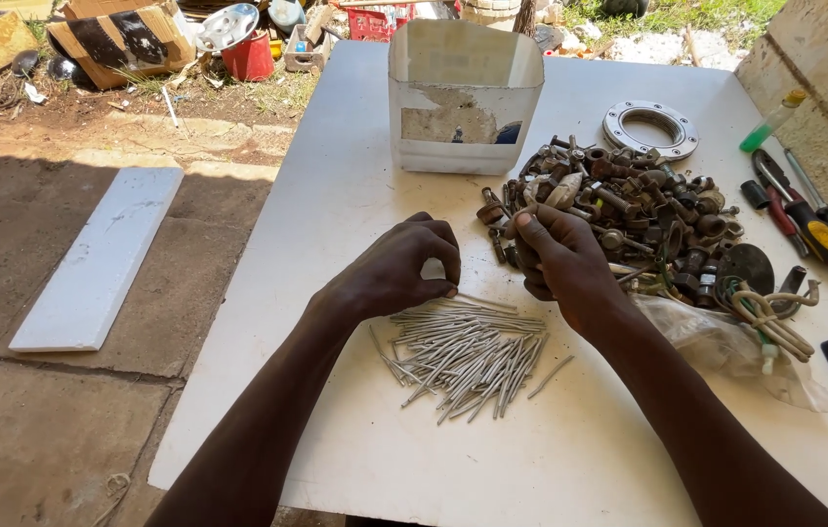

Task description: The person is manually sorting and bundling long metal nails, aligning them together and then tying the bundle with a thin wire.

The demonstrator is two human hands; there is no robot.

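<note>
**Two hands over a pile of nails on a white table**

The left hand (396, 268) hovers at the centre of the white table (336, 205), fingers curled narrow with the tips pinched together; whether they grip anything cannot be told. The right hand (560, 259) sits just at 3 o'clock of it, fingers bent inward at the edge of the heap of rusty nuts and bolts (629, 210), touching it; what it holds, if anything, is hidden.

The pile of grey nails (468, 353) lies at 6 o'clock of both hands, just below them, loosely fanned.

Open tabletop runs at 9 o'clock to the left edge and at 6 o'clock toward the near edge. At 12 o'clock stands a cut-open white plastic container (463, 98) with a torn grey and blue label patch on its front wall. At 1 o'clock lies a metal flange ring (650, 129). At 3 o'clock the heap blocks the way, with a clear plastic bag (726, 342) and a coil of pale cord (770, 317) beside it. Farther right lie red-and-black hand tools (805, 220) and a green tube (770, 122), near the stone wall (824, 68). A white board (102, 259) lies on the ground, well apart at 9 o'clock.
</note>
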